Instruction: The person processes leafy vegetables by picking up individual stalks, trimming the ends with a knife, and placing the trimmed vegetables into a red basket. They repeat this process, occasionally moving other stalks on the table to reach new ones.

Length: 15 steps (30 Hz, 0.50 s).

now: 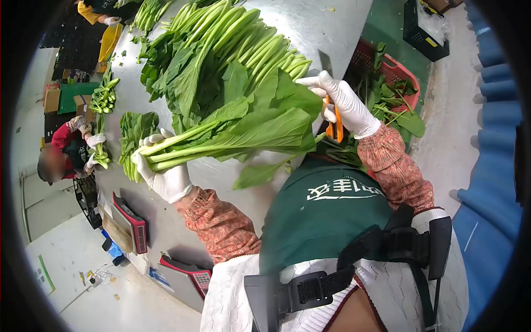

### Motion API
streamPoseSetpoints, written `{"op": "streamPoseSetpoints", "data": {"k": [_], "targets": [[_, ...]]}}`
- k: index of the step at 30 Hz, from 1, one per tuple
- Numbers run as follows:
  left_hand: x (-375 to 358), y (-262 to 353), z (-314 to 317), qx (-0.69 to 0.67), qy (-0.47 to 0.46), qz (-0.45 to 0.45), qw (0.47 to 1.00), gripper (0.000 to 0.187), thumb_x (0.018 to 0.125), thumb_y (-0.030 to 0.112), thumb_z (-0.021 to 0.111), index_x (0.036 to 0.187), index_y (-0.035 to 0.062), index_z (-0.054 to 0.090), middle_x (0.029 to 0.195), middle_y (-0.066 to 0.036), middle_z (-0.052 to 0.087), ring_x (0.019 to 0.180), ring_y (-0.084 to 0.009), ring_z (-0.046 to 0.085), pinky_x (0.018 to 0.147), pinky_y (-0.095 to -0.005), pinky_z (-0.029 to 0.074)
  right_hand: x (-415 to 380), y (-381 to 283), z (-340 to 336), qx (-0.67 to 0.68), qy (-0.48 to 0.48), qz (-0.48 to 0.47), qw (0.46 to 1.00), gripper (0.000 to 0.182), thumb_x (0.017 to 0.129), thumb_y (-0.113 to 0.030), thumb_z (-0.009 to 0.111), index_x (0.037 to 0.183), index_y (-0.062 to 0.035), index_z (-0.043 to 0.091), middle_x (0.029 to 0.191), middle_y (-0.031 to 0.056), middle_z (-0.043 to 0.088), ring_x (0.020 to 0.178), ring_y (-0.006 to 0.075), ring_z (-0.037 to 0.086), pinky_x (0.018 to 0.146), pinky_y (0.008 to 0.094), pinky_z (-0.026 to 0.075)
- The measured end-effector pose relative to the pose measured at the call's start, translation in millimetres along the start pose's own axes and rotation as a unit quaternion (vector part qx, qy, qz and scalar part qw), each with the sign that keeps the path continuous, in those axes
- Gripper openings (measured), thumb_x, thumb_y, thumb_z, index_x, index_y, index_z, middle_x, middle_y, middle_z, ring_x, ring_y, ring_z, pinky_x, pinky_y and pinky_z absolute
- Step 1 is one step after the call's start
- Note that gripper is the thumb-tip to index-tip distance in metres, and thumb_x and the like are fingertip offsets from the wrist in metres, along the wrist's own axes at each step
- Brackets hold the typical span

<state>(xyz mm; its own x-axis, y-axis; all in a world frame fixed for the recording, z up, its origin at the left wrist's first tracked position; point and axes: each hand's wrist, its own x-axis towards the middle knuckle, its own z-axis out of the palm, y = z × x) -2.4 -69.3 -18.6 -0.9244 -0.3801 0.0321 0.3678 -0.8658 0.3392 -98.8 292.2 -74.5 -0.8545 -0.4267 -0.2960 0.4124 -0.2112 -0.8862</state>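
My left hand point(168, 180), in a white glove, is closed around the pale stems of a few leafy greens point(265, 130). Their broad leaves spread right, over the front of my green apron point(315, 205). At the leaf end is my right hand point(348, 108), also gloved, its fingers wrapped around the orange handle of a knife point(332, 124). A grey blade rises past the thumb. Just beyond the held greens lies a large pile of the same leafy greens point(254, 47), stems pointing away. A smaller bunch point(135, 135) rests beside my left hand.
A metal table point(332, 25) carries the greens. To the right stands a red basket point(401, 77) with loose leaves, and farther off a black crate point(428, 33). Two red-edged scales point(133, 221) sit at lower left. Across the table, a person point(69, 144) handles greens; another's gloved hand point(112, 20) shows at top left.
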Motion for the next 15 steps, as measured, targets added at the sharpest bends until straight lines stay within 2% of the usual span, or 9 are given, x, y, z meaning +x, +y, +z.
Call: {"op": "streamPoseSetpoints", "data": {"k": [2,4,6,7,9,10,13,15], "targets": [[0.1,-3.4,-2.6,0.017,-0.002,0.014,1.000,0.048,0.084,0.011,0.070,0.125,-0.0014,0.049,0.107,-0.012,0.054,0.107,-0.0283,0.053,0.112,-0.0541,0.032,-0.8,-7.1,3.0,-0.082,-0.015,0.000,0.997,0.035,0.097,-0.035,0.062,0.111,-0.0041,0.068,0.074,-0.0061,0.057,0.048,-0.0011,0.038,0.044,0.0176,0.030],[-0.6,-12.0,4.8,0.064,0.007,0.037,0.997,0.057,0.083,0.011,0.069,0.133,-0.0013,0.046,0.110,-0.014,0.054,0.109,-0.0295,0.053,0.114,-0.0544,0.030,-2.6,-11.9,2.8,-0.106,-0.004,-0.012,0.994,0.028,0.095,-0.029,0.064,0.104,-0.0040,0.069,0.073,-0.0070,0.056,0.049,-0.0020,0.037,0.044,0.0174,0.029],[-2.9,-17.4,9.8,0.120,0.023,0.063,0.990,0.064,0.081,0.007,0.065,0.140,-0.0013,0.041,0.115,-0.018,0.054,0.113,-0.0315,0.051,0.117,-0.0539,0.026,-8.9,-25.5,8.4,-0.126,0.023,-0.035,0.991,0.017,0.094,-0.020,0.063,0.093,-0.0043,0.070,0.073,-0.0079,0.056,0.050,-0.0033,0.037,0.043,0.0166,0.027],[-2.1,-15.1,7.1,0.130,0.031,0.067,0.989,0.065,0.080,0.002,0.063,0.141,-0.0016,0.040,0.118,-0.020,0.053,0.117,-0.0319,0.050,0.118,-0.0535,0.026,-11.1,-26.8,3.5,-0.081,0.029,-0.033,0.996,0.017,0.093,-0.021,0.067,0.093,-0.0042,0.069,0.068,-0.0084,0.053,0.049,-0.0021,0.037,0.043,0.0172,0.026],[-4.2,-14.6,1.5,0.146,0.013,0.056,0.988,0.066,0.079,-0.001,0.061,0.141,-0.0022,0.038,0.123,-0.022,0.052,0.120,-0.0327,0.050,0.118,-0.0536,0.026,-12.1,-27.1,-2.2,-0.032,0.038,-0.056,0.997,0.017,0.095,-0.019,0.063,0.096,-0.0038,0.069,0.070,-0.0085,0.056,0.048,-0.0035,0.034,0.043,0.0170,0.023],[-3.5,-12.9,-3.4,0.137,0.004,0.052,0.989,0.065,0.080,-0.004,0.059,0.142,-0.0022,0.039,0.128,-0.023,0.052,0.127,-0.0409,0.045,0.117,-0.0566,0.024,-15.7,-29.8,-5.5,-0.013,0.022,-0.063,0.998,0.017,0.096,-0.019,0.062,0.099,-0.0036,0.068,0.071,-0.0083,0.056,0.048,-0.0038,0.034,0.043,0.0166,0.022],[-5.3,-23.9,1.4,0.148,0.063,0.060,0.985,0.052,0.088,-0.003,0.060,0.137,0.0006,0.043,0.140,-0.023,0.047,0.133,-0.0391,0.042,0.116,-0.0569,0.028,-26.5,-39.4,-7.4,0.021,-0.004,-0.082,0.996,0.024,0.098,-0.017,0.056,0.116,-0.0021,0.061,0.070,-0.0095,0.055,0.048,-0.0050,0.033,0.042,0.0145,0.023],[-6.9,-39.5,14.4,0.133,0.064,0.055,0.988,0.042,0.094,0.004,0.059,0.134,-0.0003,0.046,0.144,-0.023,0.044,0.136,-0.0354,0.041,0.116,-0.0555,0.028,-33.8,-44.5,-2.8,0.065,0.008,-0.054,0.996,0.028,0.098,-0.016,0.055,0.121,-0.0002,0.057,0.068,-0.0106,0.052,0.048,-0.0056,0.034,0.042,0.0136,0.023]]}}
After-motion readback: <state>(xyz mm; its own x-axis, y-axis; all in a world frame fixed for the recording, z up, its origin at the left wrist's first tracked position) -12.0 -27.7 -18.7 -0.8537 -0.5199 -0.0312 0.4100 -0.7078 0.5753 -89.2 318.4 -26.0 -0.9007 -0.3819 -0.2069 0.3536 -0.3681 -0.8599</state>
